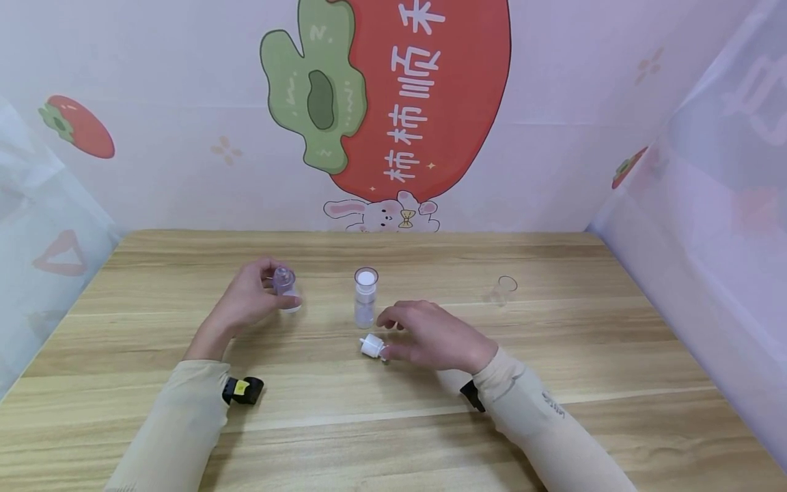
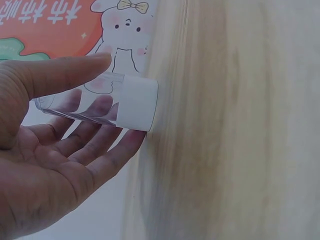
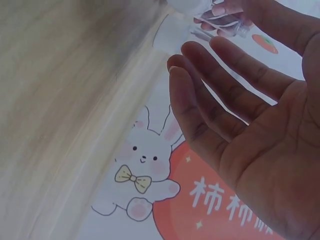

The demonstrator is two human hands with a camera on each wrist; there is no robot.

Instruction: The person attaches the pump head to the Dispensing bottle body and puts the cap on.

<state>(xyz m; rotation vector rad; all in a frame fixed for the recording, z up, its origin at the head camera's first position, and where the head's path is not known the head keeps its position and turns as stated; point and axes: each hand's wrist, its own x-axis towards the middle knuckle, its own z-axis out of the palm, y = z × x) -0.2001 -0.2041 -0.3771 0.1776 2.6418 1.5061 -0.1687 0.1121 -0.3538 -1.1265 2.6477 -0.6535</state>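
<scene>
My left hand [image 1: 249, 297] holds a small clear bottle [image 1: 285, 283] at the left of the table. In the left wrist view, its white cap-like end [image 2: 137, 103] points down by the tabletop, and thumb and fingers lie on opposite sides of the clear body. Near the middle my right hand [image 1: 433, 335] has its fingers spread and loosely bent. Its thumb overlaps the clear end of a small white nozzle piece [image 1: 371, 346] lying on the wood. Just beyond, another clear bottle [image 1: 365, 311] with a white upper part stands upright. The right wrist view shows nothing in the palm [image 3: 265, 165].
A small clear cup-like cover [image 1: 503, 292] sits on the wooden table [image 1: 344, 444] to the right. At the back rises a printed cloth wall [image 1: 184, 184], with hanging sheets at both sides. Each wrist carries a black strap [image 1: 246, 389].
</scene>
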